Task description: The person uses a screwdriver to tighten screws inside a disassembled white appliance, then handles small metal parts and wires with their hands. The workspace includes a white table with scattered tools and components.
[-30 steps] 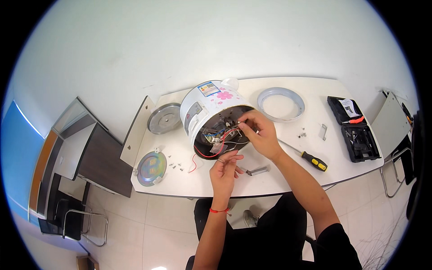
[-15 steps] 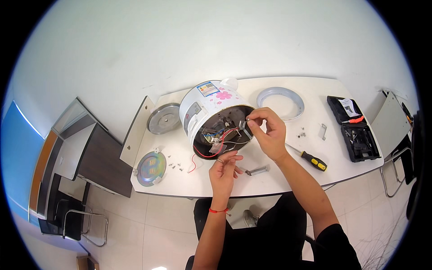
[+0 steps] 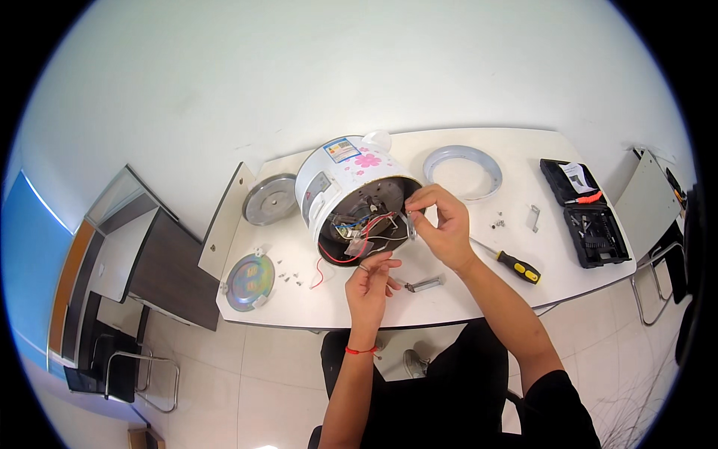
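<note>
Cooker (image 3: 357,170): it lay tipped on the worktop (image 3: 321,307) before you, open end towards you.
Right hand (image 3: 443,230): you pinched a thin metal bracket (image 3: 411,227) between thumb and fingers, at the cooker's right rim.
Left hand (image 3: 366,292): you had it loosely curled, fingers apart, just under the lower rim (touching or not, I couldn't tell).
Screwdriver (image 3: 519,267): it lay between your right hand and the toolbox (image 3: 553,183).
</note>
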Available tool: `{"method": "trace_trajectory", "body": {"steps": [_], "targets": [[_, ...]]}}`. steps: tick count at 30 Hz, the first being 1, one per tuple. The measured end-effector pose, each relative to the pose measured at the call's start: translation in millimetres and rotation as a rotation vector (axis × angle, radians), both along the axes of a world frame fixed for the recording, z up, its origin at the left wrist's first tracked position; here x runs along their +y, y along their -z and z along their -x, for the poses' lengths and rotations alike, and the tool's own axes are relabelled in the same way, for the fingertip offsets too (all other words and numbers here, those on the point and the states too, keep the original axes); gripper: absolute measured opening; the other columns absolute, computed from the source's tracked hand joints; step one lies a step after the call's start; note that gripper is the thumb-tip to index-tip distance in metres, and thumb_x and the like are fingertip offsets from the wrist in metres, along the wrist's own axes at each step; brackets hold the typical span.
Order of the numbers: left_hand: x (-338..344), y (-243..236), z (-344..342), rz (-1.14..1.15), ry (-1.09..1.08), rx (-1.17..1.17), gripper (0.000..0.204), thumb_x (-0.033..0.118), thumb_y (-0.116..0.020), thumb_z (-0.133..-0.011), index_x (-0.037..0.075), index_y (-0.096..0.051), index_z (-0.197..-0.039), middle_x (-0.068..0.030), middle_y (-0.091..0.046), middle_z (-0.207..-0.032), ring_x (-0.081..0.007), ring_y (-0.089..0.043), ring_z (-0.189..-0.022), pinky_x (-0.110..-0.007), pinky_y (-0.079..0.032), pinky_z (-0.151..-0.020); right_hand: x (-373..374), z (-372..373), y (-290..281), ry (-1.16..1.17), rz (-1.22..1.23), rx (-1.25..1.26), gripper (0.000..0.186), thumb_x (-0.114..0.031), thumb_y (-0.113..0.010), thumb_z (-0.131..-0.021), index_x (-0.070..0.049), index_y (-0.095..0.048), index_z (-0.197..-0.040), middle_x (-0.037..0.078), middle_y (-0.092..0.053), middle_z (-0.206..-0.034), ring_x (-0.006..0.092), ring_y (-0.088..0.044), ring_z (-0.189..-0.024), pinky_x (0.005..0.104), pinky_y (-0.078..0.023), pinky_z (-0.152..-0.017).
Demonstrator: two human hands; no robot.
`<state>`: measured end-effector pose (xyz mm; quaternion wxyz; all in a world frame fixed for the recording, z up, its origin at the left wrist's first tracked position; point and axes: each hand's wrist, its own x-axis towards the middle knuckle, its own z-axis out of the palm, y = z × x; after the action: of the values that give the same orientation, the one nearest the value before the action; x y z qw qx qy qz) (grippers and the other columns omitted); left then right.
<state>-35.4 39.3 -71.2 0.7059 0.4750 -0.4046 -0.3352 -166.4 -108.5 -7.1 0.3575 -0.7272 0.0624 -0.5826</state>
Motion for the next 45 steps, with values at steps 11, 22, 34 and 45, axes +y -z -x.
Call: {"method": "trace_trajectory", "body": {"steps": [11,22,34,45], "targets": [[0,1,0,-0.017,0.003,-0.017,0.024,0.015,-0.058,-0.107,0.001,-0.067,-0.125,-0.0124,-0.076,-0.109,-0.0121,-0.068,-0.068,-0.022,-0.048,-0.058,0,-4,6,-0.187,-0.292,0.010,0.013,0.009,-0.061,-0.095,0.001,-0.068,-0.103,0.007,-0.062,-0.102,0.0155,-0.065,-0.092,0.0301,-0.052,-0.086],[7,-6,10,0.138,-0.129,0.007,0.022,0.015,-0.068,-0.104,0.001,-0.063,-0.121,-0.0102,-0.073,-0.102,-0.0120,-0.067,-0.064,-0.021,-0.047,-0.053,8,-2,1,-0.494,-0.253,0.529,0.014,0.005,-0.066,-0.085,0.001,-0.074,-0.096,0.005,-0.066,-0.094,0.0130,-0.062,-0.088,0.0287,-0.051,-0.080],[3,-1,9,0.087,-0.163,0.001,0.020,0.013,-0.071,-0.102,0.001,-0.062,-0.115,-0.0051,-0.068,-0.097,-0.0098,-0.066,-0.065,-0.021,-0.047,-0.052,9,-4,8,-0.644,-0.445,0.538,0.039,0.006,-0.068,-0.086,-0.002,-0.059,-0.123,0.003,-0.067,-0.093,0.0091,-0.062,-0.088,0.0270,-0.052,-0.083],[0,1,7,0.038,-0.256,-0.202,0.019,0.016,-0.063,-0.107,0.000,-0.064,-0.116,-0.0058,-0.068,-0.099,-0.0091,-0.066,-0.068,-0.021,-0.049,-0.054,6,4,-9,-0.665,-0.452,0.669,0.046,0.007,-0.062,-0.095,-0.004,-0.058,-0.139,0.005,-0.070,-0.106,0.0098,-0.065,-0.098,0.0266,-0.053,-0.087]]}}
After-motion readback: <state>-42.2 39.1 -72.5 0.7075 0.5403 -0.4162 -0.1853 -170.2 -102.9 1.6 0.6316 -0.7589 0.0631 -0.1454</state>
